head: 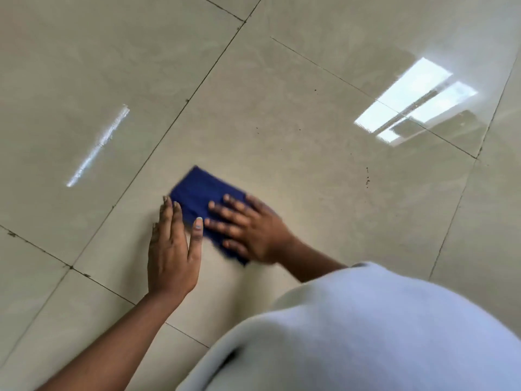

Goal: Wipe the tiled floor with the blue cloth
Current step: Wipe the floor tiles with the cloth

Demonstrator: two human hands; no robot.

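Right hand (pixel 253 232) presses folded (blurred) blue cloth (pixel 201 193); flat.

It looks like a room inside a building: big shiny tiles cover the floor (pixel 282 122), and a bright window reflection (pixel 414 100) shines at two o'clock.

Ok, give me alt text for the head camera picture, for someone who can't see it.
A person's right hand presses a folded blue cloth flat on a glossy beige tiled floor. The left hand rests flat on the floor beside the cloth, thumb on its edge.
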